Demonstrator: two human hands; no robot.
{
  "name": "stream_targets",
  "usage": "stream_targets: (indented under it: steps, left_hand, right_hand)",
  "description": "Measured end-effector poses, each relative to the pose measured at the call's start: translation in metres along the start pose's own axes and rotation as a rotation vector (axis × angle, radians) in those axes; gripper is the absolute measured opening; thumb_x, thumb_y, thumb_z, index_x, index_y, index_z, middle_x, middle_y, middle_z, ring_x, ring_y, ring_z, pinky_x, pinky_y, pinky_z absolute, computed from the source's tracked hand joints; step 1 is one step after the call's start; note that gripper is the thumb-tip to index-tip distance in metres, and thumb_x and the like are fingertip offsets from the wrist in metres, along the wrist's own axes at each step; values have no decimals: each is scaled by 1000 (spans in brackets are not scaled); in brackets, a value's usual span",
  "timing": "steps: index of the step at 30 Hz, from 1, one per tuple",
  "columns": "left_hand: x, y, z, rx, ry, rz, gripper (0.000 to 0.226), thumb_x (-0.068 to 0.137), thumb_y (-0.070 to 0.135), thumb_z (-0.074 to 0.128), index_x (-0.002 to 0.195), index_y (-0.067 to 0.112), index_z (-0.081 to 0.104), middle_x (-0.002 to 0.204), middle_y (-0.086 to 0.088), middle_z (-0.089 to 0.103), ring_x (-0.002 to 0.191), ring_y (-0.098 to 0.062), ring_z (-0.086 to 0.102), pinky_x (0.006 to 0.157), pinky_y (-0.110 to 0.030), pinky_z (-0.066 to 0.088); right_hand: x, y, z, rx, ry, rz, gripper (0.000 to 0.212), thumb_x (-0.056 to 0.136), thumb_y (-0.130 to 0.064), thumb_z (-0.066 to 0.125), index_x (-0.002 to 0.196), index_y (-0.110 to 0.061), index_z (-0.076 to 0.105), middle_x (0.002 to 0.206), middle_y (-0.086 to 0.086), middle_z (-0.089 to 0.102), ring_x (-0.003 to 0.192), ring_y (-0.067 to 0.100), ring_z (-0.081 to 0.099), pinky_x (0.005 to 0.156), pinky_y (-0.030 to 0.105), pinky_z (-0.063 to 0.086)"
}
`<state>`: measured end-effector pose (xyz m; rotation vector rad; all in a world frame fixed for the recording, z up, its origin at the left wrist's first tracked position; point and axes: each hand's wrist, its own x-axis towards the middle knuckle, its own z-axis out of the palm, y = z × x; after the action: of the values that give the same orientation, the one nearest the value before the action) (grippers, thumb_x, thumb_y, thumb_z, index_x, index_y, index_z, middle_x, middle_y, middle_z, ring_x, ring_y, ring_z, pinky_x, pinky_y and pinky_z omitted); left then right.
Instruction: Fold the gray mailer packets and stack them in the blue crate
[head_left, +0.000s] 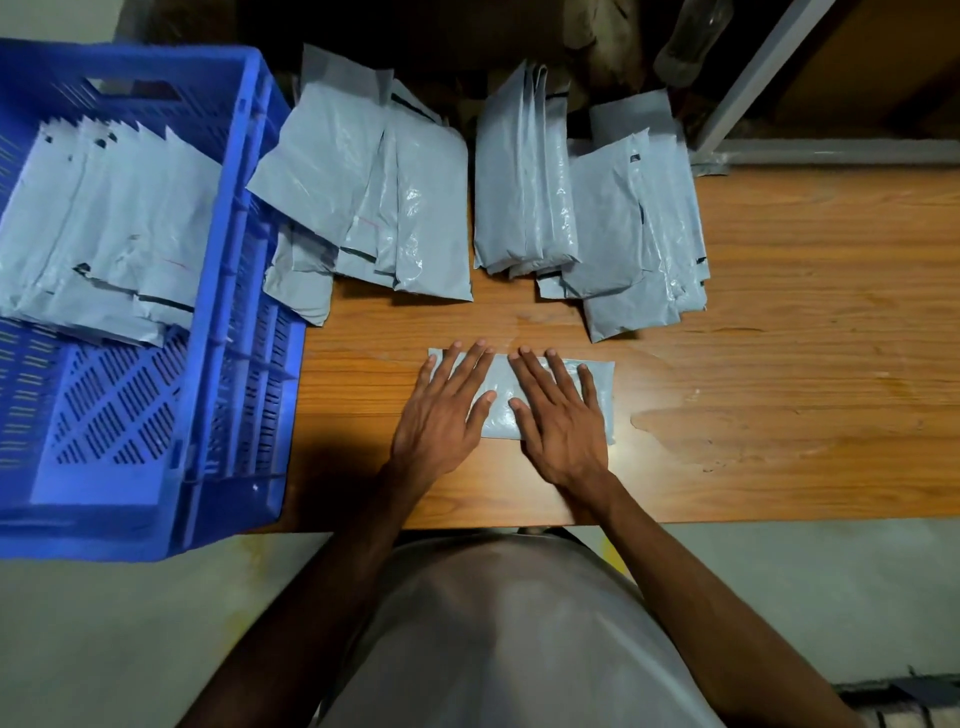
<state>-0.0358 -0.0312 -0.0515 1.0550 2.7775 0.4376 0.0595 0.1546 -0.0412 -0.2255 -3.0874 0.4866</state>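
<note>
Lying flat, folded gray mailer packet (501, 387) under both hands.

A blue slatted plastic crate (244, 291) stands at the left end of the wooden surface (779, 364), with a row of gray plastic mailer packets (104, 228) leaning inside. Right of it, toward the back, lie two heaps of gray mailers (374, 208) (597, 223). Before them, one folded gray mailer packet (501, 395) lies under both flat hands, left hand (447, 410) beside right hand (558, 421).

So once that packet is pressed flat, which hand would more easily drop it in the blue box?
Probably the left hand. Both hands press flat on the folded packet, but the blue crate stands on the left, so the right hand would have to cross over.
</note>
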Motion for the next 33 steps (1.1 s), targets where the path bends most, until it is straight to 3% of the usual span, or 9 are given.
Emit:
stream_targets:
  steps: [16,20,25,33]
  left_hand:
    - [2,0,-6,-26,-81,-10,60,113,50,19,167,23,14,174,8,10,160,-12,-1,131,-45,4]
    - [-1,-4,-13,-176,-66,-23,58,113,47,17,167,26,13,172,11,8,158,-3,-8,130,-43,-1]
    - [-7,-16,-16,-63,-26,-61,57,114,44,24,167,26,13,173,10,7,160,-8,-3,130,-44,-1]
    - [-8,-23,-7,-17,16,-44,57,113,44,26,166,24,21,173,8,15,160,-11,7,130,-43,3]
  right_hand:
    - [0,0,-2,21,-32,-5,56,114,-46,24,167,-33,13,174,-14,11,162,13,1,130,51,8]
    - [1,-4,-1,17,-44,16,59,113,-53,18,168,-33,11,174,-13,8,161,11,-4,130,50,0]
    - [10,-16,6,31,2,-47,57,114,-46,26,167,-28,20,174,-8,16,162,12,2,130,52,8]
    - [15,-17,9,-27,-28,-71,55,113,-47,26,166,-36,19,173,-13,17,162,13,4,129,53,9]
